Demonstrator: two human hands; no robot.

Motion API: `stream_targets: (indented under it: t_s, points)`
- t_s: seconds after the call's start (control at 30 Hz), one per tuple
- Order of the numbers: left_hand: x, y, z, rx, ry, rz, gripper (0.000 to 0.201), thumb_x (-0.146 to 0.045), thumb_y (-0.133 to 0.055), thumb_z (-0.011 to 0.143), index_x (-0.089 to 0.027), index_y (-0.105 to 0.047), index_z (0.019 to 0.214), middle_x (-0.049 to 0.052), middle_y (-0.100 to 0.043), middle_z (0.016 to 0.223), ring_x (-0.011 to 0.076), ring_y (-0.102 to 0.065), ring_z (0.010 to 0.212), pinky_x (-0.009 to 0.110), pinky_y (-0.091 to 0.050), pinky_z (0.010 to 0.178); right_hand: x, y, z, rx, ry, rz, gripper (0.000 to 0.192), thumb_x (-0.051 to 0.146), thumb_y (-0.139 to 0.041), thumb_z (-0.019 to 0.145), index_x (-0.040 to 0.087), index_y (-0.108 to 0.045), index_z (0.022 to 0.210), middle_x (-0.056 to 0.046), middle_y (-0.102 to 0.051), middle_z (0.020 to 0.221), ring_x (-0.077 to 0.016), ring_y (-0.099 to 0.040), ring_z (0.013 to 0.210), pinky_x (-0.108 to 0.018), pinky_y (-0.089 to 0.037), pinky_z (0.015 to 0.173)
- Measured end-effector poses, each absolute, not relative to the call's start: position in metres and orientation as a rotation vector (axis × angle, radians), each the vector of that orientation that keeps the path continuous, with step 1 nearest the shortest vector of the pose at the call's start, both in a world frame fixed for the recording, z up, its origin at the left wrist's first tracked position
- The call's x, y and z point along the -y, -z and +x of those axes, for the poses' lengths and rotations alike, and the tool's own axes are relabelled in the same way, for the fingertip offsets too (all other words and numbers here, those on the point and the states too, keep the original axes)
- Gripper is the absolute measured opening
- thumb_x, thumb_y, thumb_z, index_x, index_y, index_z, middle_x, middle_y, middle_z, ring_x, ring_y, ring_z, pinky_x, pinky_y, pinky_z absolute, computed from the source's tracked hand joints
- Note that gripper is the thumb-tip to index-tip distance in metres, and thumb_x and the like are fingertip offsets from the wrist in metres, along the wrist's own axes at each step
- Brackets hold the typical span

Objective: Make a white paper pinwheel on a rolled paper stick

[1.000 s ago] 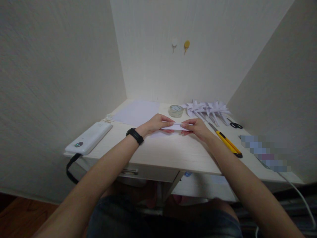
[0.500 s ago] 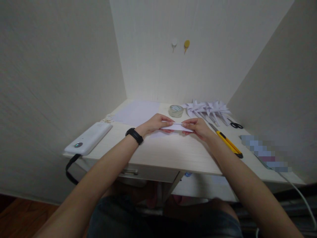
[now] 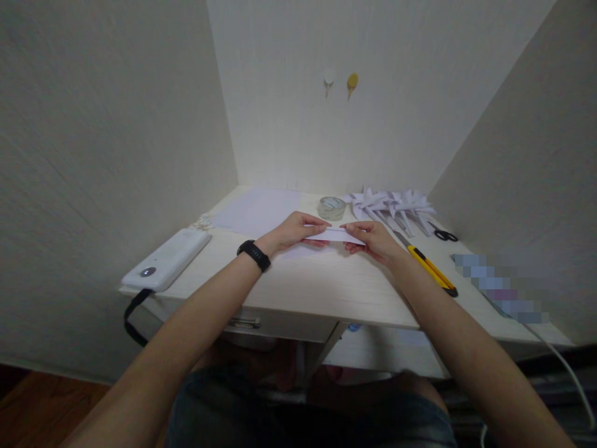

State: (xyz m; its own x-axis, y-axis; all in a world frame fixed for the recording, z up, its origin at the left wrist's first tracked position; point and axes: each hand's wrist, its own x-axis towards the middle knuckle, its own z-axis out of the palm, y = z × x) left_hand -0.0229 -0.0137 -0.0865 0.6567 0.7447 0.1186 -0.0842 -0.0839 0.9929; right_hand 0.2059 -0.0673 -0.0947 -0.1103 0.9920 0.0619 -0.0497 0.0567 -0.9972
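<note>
A narrow strip of white paper [image 3: 336,235], seemingly folded or rolled along its far edge, is held level just above the desk. My left hand [image 3: 298,230], with a black watch on its wrist, pinches the strip's left end between thumb and fingers. At the other end my right hand [image 3: 372,239] pinches it the same way. Both thumbs lie on top, with fingers underneath. Just beyond the hands sits a roll of clear tape [image 3: 331,208]. Several white paper pinwheels [image 3: 394,205] lie in a cluster behind my right hand.
A yellow utility knife [image 3: 431,269] lies right of my right forearm, with black scissors [image 3: 445,235] farther back. White paper sheets [image 3: 261,208] lie at the back left, near a white power bank [image 3: 168,260]. A blurred-out device [image 3: 497,286] with a cable is at the right.
My thumbs have shifted slightly away from me along the strip's far edge, and more of the strip's flat face now shows. Both hands keep their pinch; nothing else has moved.
</note>
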Motion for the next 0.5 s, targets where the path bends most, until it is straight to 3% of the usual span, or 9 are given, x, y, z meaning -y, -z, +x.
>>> stream_targets:
  t_s: [0.17,0.33,0.5]
  points:
    - [0.015,0.0837,-0.0241,-0.611,-0.791,1.547,0.028,-0.018,-0.082,0.073,-0.009,-0.076,0.099,0.013,-0.075,0.103,0.0146,-0.07,0.081,0.032,-0.057,0.085,0.0648,0.0974,0.2064,1.239,-1.278,-1.041,0.04,0.037,-0.093,0.056,0.014,-0.079,0.086,-0.009,-0.076,0.088,-0.0125,-0.067,0.061,-0.024,-0.062,0.058]
    - [0.0143,0.0836,-0.025,-0.639,-0.794,1.58,0.03,-0.012,-0.081,0.071,-0.011,-0.076,0.1,0.013,-0.075,0.105,0.0131,-0.069,0.079,0.031,-0.056,0.085,0.0627,0.1001,0.2072,1.207,-1.287,-1.03,0.038,0.029,-0.094,0.052,0.013,-0.079,0.083,-0.009,-0.076,0.087,-0.0147,-0.069,0.065,-0.027,-0.063,0.064]
    - [0.0149,0.0859,-0.0222,-0.699,-0.821,1.618,0.029,-0.011,-0.083,0.067,-0.009,-0.077,0.096,0.011,-0.076,0.093,0.0115,-0.067,0.071,0.03,-0.056,0.079,0.0626,0.1023,0.2049,1.176,-1.291,-1.032,0.035,0.022,-0.094,0.049,0.013,-0.078,0.079,-0.009,-0.076,0.084,-0.0172,-0.071,0.067,-0.03,-0.064,0.068]
